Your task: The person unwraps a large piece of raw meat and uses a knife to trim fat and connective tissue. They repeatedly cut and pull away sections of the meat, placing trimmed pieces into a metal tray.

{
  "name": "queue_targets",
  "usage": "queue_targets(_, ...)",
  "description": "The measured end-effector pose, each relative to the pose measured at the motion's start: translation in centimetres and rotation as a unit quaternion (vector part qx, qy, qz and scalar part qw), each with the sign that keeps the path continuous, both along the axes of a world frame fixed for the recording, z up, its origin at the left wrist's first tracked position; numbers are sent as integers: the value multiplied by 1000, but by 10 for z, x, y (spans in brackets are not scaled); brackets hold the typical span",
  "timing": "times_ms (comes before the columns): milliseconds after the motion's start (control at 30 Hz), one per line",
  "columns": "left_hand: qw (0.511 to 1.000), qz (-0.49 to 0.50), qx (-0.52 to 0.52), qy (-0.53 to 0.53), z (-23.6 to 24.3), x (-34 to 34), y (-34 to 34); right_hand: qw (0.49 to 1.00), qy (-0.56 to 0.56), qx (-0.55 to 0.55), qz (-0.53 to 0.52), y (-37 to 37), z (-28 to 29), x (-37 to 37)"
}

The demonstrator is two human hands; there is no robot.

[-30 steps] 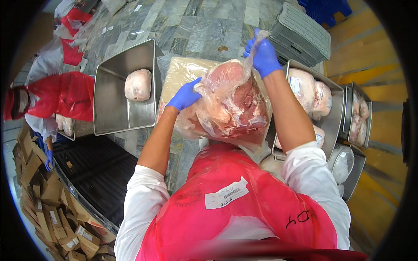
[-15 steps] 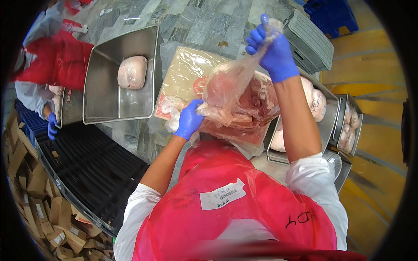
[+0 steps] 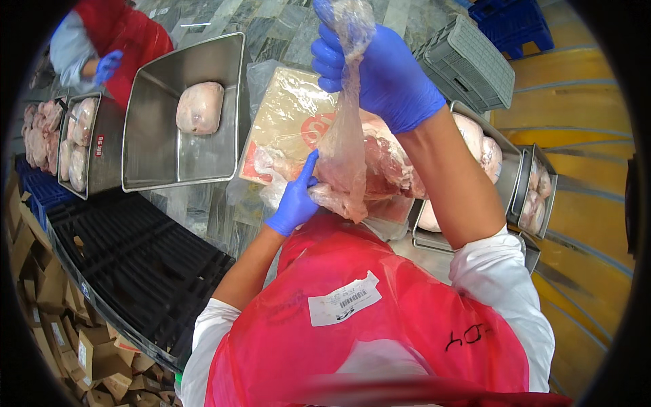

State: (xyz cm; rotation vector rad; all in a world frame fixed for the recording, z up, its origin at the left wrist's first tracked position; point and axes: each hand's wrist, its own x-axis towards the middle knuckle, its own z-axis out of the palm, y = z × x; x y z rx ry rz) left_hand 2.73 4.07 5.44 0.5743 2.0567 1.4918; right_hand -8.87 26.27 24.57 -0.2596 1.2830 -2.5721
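My right hand [image 3: 380,78], in a blue glove, is closed round the bunched end of a clear plastic bag [image 3: 347,122] and holds it up, stretched taut. The bag's lower part hangs against a large piece of raw red meat [image 3: 390,166], which lies on a cardboard box covered with clear plastic [image 3: 288,112]. My left hand [image 3: 295,200], also blue-gloved, is at the bag's lower left edge. Its index finger points out along the plastic while the other fingers are curled on the bag. My right hand and forearm hide part of the meat.
Left of the box stands a deep metal bin [image 3: 152,149] with one wrapped meat piece [image 3: 201,108]. Metal bins of meat [image 3: 468,136] stand at right, below a grey crate [image 3: 468,64]. A black pallet [image 3: 135,264] and cardboard [image 3: 102,359] lie lower left. A co-worker [image 3: 125,41] is upper left.
My right hand has moved up and left, pulling the bag end along. My left index finger has straightened. The co-worker has shifted away, exposing meat in the far left bin.
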Motion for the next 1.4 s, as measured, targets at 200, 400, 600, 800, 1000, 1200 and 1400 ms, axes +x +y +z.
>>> queue_targets(200, 997, 2, 34, 62, -14, 9, -7, 997, -51, 49, 16, -26, 3, 0)
queue_targets(400, 982, -2, 169, -87, -56, 2, 3, 860, 23, 499, 100, -165, -65, 60)
queue_targets(600, 985, -16, 71, 159, -65, -11, 9, 921, -162, 340, 99, -159, -114, 77)
queue_targets(800, 946, -47, -58, 315, -64, -8, -10, 894, 173, 398, 110, -108, -86, 45)
queue_targets(1000, 953, -19, -7, 303, -47, 18, -17, 726, 234, 640, 98, 41, -147, -15)
queue_targets(1200, 971, 169, -132, 105, -40, 36, -30, 629, 25, 775, 50, 112, -185, 17)
queue_targets(1400, 976, 195, -60, -78, -49, -11, -41, 797, -94, 590, -88, 129, -258, 120)
